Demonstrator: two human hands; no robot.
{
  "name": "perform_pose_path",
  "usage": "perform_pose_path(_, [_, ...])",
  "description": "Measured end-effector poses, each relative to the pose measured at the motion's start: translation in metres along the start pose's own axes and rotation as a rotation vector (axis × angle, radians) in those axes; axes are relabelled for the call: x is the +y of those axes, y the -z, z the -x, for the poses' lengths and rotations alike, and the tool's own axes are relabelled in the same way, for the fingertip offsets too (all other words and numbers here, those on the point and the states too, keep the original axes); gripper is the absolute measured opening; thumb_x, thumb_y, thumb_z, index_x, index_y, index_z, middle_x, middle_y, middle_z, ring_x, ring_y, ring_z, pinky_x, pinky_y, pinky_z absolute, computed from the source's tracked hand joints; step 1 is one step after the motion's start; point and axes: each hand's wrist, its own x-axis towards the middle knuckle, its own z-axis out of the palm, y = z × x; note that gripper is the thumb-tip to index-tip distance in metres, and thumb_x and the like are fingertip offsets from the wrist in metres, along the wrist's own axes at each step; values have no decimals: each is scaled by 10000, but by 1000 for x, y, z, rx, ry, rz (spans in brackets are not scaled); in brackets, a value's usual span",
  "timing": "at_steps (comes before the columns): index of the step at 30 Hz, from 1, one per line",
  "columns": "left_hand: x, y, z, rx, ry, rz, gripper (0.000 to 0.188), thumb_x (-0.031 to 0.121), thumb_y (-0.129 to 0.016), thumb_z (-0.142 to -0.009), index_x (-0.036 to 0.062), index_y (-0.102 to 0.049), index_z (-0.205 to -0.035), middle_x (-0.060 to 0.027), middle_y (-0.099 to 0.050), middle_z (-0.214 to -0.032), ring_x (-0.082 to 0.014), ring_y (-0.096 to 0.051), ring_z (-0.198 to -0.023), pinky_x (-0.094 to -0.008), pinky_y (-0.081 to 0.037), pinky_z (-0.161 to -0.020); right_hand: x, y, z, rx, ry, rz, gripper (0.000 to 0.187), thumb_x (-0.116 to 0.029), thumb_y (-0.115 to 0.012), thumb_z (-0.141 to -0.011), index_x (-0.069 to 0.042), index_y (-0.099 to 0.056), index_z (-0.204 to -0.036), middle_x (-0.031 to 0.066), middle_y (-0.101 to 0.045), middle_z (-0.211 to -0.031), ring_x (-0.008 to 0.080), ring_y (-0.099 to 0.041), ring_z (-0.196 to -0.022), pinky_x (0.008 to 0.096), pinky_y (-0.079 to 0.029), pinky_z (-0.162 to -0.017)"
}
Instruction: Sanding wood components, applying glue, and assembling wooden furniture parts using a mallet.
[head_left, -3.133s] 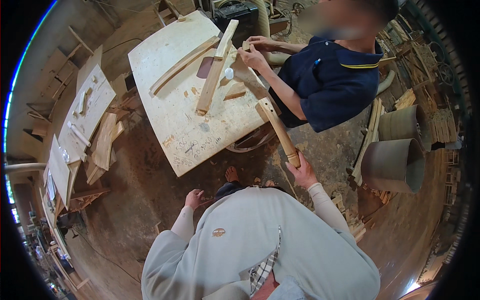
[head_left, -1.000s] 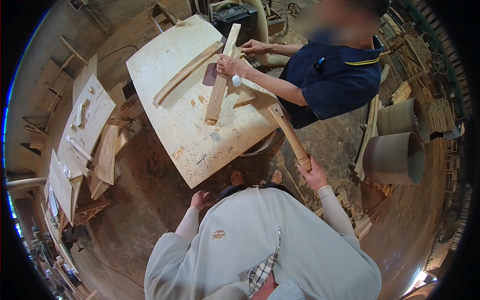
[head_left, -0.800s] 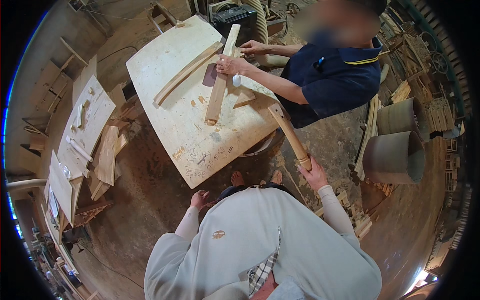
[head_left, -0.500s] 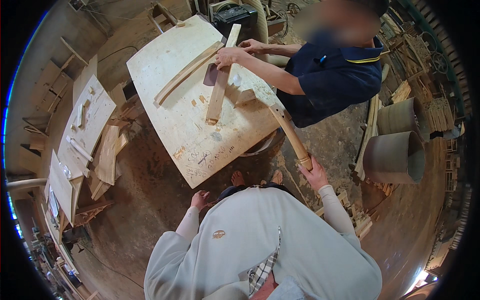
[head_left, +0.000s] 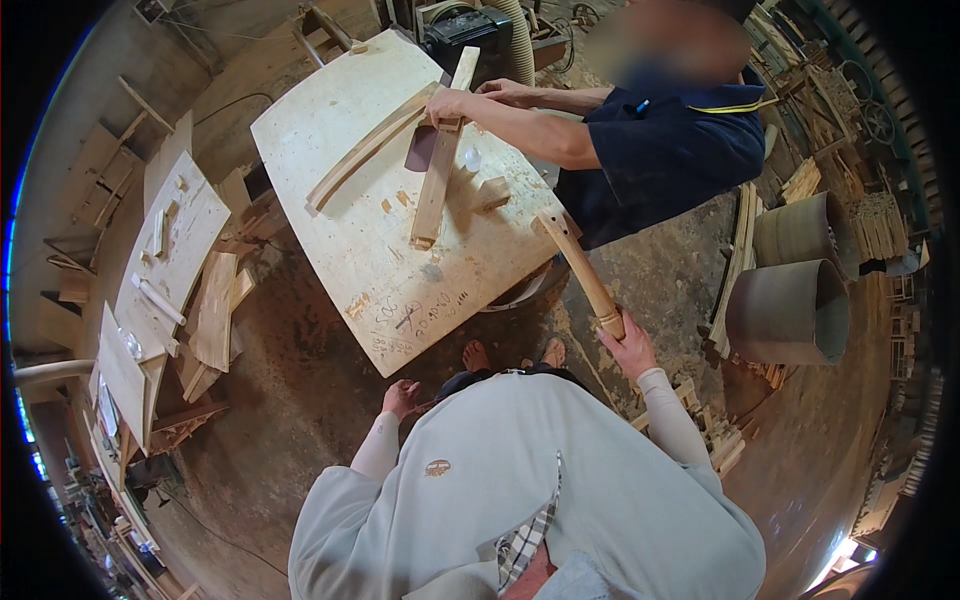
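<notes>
A turned wooden leg [head_left: 588, 278] slants up from my right hand [head_left: 630, 350], which is closed round its rounded lower end. The squared upper end of the leg reaches the right edge of the tabletop. My left hand [head_left: 402, 398] hangs low by my side with its fingers curled in, and I see nothing in it. Across the pale board table [head_left: 320, 110], another person's hands [head_left: 450, 105] are on a straight wooden bar [head_left: 436, 190]. A brown sheet like sandpaper [head_left: 420, 148] lies beside that bar.
A curved wooden strip [head_left: 365, 150] and a small wood block [head_left: 491, 194] lie on the table. Two brown drums [head_left: 785, 315] stand at the right. Boards [head_left: 215, 310] are stacked at the left, and wood offcuts [head_left: 725, 440] lie by my right arm.
The other person's near hand has shifted slightly up and left along the bar, and their body leans a little. My hands and the wooden leg are nearly unmoved.
</notes>
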Motion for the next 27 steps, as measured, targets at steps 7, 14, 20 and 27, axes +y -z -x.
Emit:
perform_pose_path(7, [-10,2,-4,-29,19,129,439,366,-824,-1022,38,-764,-1306,-149,-826,-1250,-278,-802,-1125,-387,-629,-931,-10,6,-1,-28,-15,-34,728,-504,-711,-1049,-24,-516,-1559,298,-730,-1306,521,-713,-1170,566,-584,-976])
perform_pose_path(14, [4,-1,0,-23,18,68,347,236,-753,-1101,-53,-731,-1292,-121,-805,-1199,-186,-767,-1073,-309,-606,-912,-4,3,-1,-9,-3,2,741,-506,-713,-1046,-18,-513,-1567,294,-720,-1346,508,-706,-1206,556,-578,-1002])
perform_pose_path(20, [10,4,4,-2,33,71,346,278,-755,-1100,-22,-755,-1273,-112,-829,-1171,-169,-772,-1042,-313,-603,-884,0,-1,-1,-10,-3,7,756,-502,-716,-1044,-17,-504,-1584,288,-715,-1367,494,-708,-1219,544,-575,-1016])
perform_pose_path(27, [-3,11,-6,-11,-260,-234,422,423,-751,-1063,81,-769,-1309,-126,-807,-1267,-329,-790,-1100,-396,-626,-926,3,2,1,191,95,8,656,-453,-684,-1080,-40,-541,-1570,277,-719,-1364,481,-690,-1254,533,-564,-1042])
